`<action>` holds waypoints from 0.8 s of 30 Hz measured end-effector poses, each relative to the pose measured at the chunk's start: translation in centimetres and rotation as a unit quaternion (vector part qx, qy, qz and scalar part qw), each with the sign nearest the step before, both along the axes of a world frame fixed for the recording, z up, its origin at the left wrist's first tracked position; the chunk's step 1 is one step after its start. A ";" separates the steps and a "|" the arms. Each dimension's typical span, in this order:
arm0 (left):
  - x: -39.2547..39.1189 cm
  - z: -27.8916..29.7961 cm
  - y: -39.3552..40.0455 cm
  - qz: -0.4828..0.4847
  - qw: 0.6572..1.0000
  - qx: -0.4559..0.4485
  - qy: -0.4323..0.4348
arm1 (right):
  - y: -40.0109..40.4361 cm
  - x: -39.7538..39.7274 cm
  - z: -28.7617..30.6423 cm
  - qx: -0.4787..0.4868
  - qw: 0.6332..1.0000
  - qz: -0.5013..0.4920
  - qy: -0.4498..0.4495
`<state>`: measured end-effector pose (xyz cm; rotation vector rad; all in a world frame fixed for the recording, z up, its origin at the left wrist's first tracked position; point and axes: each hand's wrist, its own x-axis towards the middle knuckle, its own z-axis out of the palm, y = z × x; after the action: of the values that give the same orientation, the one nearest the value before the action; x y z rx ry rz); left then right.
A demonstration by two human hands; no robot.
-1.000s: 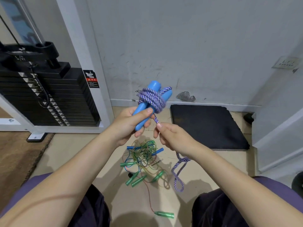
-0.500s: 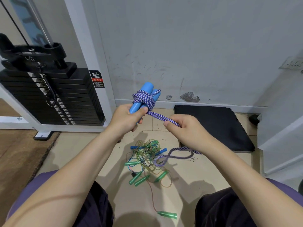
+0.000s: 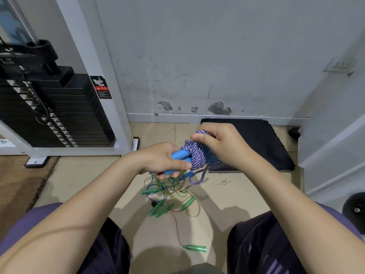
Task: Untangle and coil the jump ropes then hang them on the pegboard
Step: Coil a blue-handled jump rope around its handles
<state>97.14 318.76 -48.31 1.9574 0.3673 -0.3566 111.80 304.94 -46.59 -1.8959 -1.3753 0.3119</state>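
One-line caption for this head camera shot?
Left hand grips blue handles; right hand winds purple rope around them.

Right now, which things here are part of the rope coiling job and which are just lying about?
Part of the job:
- purple rope wound round the blue handles
- left hand gripping the handles
- right hand holding the rope
- tangled ropes with green handles on the floor

Just lying about:
- weight stack
- black mat
- wall socket
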 end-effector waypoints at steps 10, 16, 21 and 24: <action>-0.7 1.6 -1.7 -0.038 0.995 0.070 0.054 | 0.7 -0.4 -0.4 -0.027 0.999 -0.001 0.029; -0.9 1.1 -1.3 -0.006 0.997 0.073 0.036 | 0.5 -0.4 -0.6 -0.024 0.994 0.062 0.086; -1.3 1.3 -0.1 0.010 0.999 0.039 -0.007 | 0.0 -0.1 -0.8 -0.074 0.965 0.054 0.244; -1.5 1.6 0.8 0.068 0.996 0.012 -0.060 | -0.4 -0.1 -0.6 -0.063 0.932 0.074 0.350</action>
<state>95.60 319.52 -46.69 1.9543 0.4259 -0.1477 111.65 304.51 -47.19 -1.5402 -1.0125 1.0596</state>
